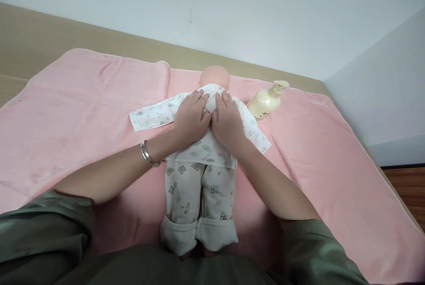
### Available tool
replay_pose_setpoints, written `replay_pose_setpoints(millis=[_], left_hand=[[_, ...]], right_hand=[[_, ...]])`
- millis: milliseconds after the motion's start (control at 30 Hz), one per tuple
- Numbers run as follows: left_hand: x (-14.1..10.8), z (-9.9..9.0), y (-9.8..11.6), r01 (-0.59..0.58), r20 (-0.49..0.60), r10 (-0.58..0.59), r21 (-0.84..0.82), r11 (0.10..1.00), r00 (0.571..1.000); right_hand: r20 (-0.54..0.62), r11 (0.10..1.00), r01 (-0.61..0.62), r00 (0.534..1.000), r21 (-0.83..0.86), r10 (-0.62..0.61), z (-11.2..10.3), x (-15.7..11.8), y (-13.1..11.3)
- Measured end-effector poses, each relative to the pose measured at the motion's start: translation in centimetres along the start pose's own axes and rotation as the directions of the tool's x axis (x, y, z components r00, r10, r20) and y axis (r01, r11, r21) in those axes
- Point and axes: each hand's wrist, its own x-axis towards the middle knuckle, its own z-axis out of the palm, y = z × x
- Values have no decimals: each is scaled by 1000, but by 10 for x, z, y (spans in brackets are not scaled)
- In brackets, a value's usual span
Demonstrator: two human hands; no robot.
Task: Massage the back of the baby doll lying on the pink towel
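A baby doll (pixel 215 77) in a white printed top (pixel 206 148) and matching trousers (pixel 186 190) lies face down, its head away from me. My left hand (pixel 192 116) rests flat on the left side of its upper back, fingers extended. On the right side of the upper back lies my right hand (pixel 227 119), also with fingers stretched out. The two thumbs meet or nearly meet at the middle. Both sleeves of the top spread out sideways, and the trouser cuffs are folded up. Neither hand grasps anything.
Under the doll is a pink blanket (pixel 332 165) on a tan surface (pixel 133 44). A pale yellow pump bottle (pixel 265 102) lies tilted on the blanket, right of the doll's shoulder. A white wall (pixel 249 19) rises behind. Brown wood (pixel 408 187) shows at the far right.
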Motion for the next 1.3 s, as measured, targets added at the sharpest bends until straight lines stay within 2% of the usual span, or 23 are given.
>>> replay_pose_setpoints(millis=[100, 167, 267, 400, 500, 567, 700, 833, 900, 1000, 1067, 1200, 1300], left_hand=[[15, -4, -13, 69, 27, -67, -54, 996, 997], [22, -5, -20, 98, 25, -96, -87, 991, 995], [19, -2, -20, 81, 2, -81, -68, 994, 997], [-3, 1, -7, -6, -15, 7, 23, 1000, 1000], [-13, 0, 0, -69, -2, 69, 51, 996, 998], [-11, -2, 1, -36, 23, 36, 27, 999, 999], [3, -7, -2, 115, 98, -107, -78, 990, 989], [9, -8, -3, 156, 96, -143, -143, 977, 985], [5, -6, -2, 141, 99, -129, -129, 982, 987], [-6, -1, 1, 38, 48, -35, -63, 997, 998], [-13, 2, 4, -17, 9, 18, -32, 999, 1000], [-18, 4, 6, -25, 16, 25, -12, 1000, 1000], [-15, 1, 5, -16, 27, 17, -22, 1000, 999]], right_hand=[[2, 995, 71, 997, -66, -71, 1, -23, -20], [10, 994, 88, 996, -60, -88, 2, -27, -24], [15, 999, 32, 999, 10, -32, 2, -11, -14], [0, 991, -67, 998, 115, 67, -3, 19, 6], [-25, 991, -72, 997, 114, 75, -6, 22, 8], [-23, 996, -56, 998, 71, 58, -6, 13, 2], [22, 1000, 15, 1000, 12, -15, -2, -9, -12], [17, 999, 9, 1000, 53, -10, -2, -9, -11], [29, 994, -16, 999, 112, 13, -5, -2, -6], [39, 980, -51, 998, 194, 44, -8, 9, 2], [6, 976, -42, 999, 216, 41, -7, 14, 8], [-94, 975, -7, 995, 221, 28, -2, 21, 15], [-92, 980, -1, 996, 198, 20, -3, 20, 13]])
